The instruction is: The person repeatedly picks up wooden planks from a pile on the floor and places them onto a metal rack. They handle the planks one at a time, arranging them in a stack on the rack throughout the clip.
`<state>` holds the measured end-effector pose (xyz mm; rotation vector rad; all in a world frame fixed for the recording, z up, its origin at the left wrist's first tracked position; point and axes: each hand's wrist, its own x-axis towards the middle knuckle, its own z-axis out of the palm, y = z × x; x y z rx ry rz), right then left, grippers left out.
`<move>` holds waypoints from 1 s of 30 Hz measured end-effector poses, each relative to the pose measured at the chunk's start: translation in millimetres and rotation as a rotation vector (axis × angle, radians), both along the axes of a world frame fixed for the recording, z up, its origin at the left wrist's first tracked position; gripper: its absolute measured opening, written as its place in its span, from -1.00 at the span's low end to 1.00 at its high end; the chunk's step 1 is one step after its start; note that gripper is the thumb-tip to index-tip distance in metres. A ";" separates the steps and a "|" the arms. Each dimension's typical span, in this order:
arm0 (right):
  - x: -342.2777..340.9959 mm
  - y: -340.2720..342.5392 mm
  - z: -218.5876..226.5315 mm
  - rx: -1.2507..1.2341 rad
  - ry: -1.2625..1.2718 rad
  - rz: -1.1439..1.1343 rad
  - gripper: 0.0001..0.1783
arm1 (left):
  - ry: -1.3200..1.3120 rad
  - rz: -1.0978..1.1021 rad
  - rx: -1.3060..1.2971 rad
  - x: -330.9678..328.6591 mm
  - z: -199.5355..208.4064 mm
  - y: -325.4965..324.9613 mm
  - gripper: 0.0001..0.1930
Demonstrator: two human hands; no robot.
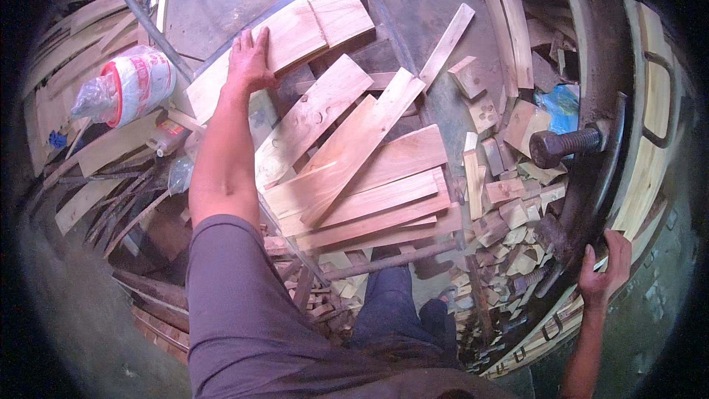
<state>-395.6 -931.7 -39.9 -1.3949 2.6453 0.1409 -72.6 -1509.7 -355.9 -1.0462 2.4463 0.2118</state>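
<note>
My left hand (251, 63) spans a pale wooden board (317, 18) at the upper left, fingers at its far edge and thumb toward its near edge. A dark line crosses the board farther right. Several loose boards (369, 159) lie crosswise in front of it on a metal-framed stand (391, 260). At the right, my right hand (605, 270) rests by the edge of a long dark metal clamp frame (594, 81), thumb and fingers apart, with nothing seen held. A large threaded bolt (565, 146) sticks out of that frame.
A white and red bucket (136, 86) wrapped in plastic stands at the left, near a small bottle (168, 137). Wood offcuts (509, 214) heap between the stand and the clamp frame. A blue plastic bag (559, 108) lies among them. A curved metal bar (148, 18) rises at the upper left.
</note>
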 end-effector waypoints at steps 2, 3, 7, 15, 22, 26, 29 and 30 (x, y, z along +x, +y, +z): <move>0.4 0.0 0.4 -0.004 0.002 -0.015 -0.54 | 0.025 -0.027 -0.002 -0.3 -1.0 3.0 0.23; -0.5 -1.2 -0.2 -0.007 -0.001 -0.018 -0.54 | 0.037 -0.035 -0.005 3.7 -2.1 4.8 0.19; 2.2 -3.7 0.7 -0.020 -0.013 -0.024 -0.53 | 0.039 0.069 -0.025 18.9 2.0 39.5 0.16; 4.6 2.0 3.2 -0.068 0.009 -0.001 -0.50 | 0.812 0.774 1.260 82.5 76.4 54.2 -0.06; 0.7 11.6 5.8 -0.018 0.059 -0.013 -0.51 | 1.667 0.871 1.902 22.3 201.3 180.8 0.17; 2.3 10.9 9.2 -0.042 0.073 -0.022 -0.57 | 1.948 0.819 2.030 -5.0 230.3 251.0 0.19; 14.3 4.4 24.4 -0.175 0.031 -0.040 -0.59 | 2.002 0.832 2.010 -18.4 269.0 296.8 0.23; 14.4 11.4 16.7 -0.376 0.003 0.009 -0.60 | 1.983 0.784 1.999 -22.1 283.4 307.8 0.17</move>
